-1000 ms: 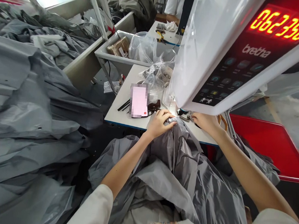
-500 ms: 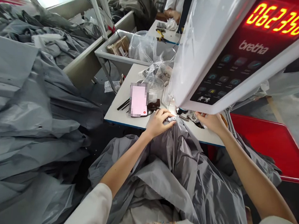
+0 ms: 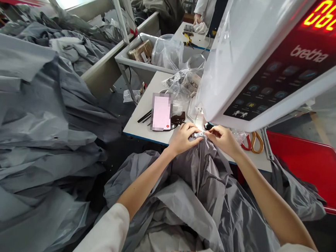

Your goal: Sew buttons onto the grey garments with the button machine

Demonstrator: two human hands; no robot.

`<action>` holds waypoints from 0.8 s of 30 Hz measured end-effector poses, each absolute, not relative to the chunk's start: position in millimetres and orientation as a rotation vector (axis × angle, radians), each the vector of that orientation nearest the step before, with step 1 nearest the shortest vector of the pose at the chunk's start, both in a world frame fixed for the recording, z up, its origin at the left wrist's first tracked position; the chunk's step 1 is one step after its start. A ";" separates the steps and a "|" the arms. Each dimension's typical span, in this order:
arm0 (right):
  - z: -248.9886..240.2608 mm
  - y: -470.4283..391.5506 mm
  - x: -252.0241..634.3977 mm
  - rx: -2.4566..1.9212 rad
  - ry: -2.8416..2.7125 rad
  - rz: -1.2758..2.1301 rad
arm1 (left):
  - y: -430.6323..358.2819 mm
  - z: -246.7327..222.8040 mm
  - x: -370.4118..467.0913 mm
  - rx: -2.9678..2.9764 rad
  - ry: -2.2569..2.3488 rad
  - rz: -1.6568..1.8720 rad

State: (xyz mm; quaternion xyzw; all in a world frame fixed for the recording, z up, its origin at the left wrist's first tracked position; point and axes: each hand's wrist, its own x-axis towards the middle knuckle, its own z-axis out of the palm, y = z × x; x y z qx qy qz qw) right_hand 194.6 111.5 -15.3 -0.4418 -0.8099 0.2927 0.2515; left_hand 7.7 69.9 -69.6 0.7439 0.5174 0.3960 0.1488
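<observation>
Grey fabric [image 3: 192, 182] spills over my lap and rises to the edge of the white worktable [image 3: 141, 120]. My left hand [image 3: 183, 138] is closed on its gathered upper edge, where small metal pieces show. Beside it, my right hand [image 3: 223, 139] pinches at the same edge with thumb and fingers; whether a small part is between them cannot be made out. Just above both hands looms the white machine [image 3: 225, 68] with a red digit display, its lit working spot right behind my fingertips.
Left of my hands lies a phone [image 3: 161, 114] with dark sticks near it. Orange-and-red-handled scissors [image 3: 256, 142] and a red tray [image 3: 307, 164] are on the right. Behind stands a grey bin [image 3: 146, 64] with plastic bags. Grey cloth [image 3: 39, 139] is heaped left; a co-worker [image 3: 206, 8] stands beyond.
My right hand has moved left from the small parts on the table to the fabric edge beside my left hand, uncovering the scissors. My view has shifted slightly; the left hand keeps its hold.
</observation>
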 end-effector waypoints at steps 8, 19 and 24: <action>-13.6 110.4 188.8 -1.155 -2.272 0.691 | 68.8 -67.9 7.1 2.128 1.493 1.124; -17.5 109.1 186.3 -1.199 -2.287 0.515 | 69.5 -70.1 7.1 2.123 1.488 1.152; -17.1 105.8 185.3 -1.167 -2.279 0.549 | 69.4 -69.4 7.0 2.124 1.480 1.163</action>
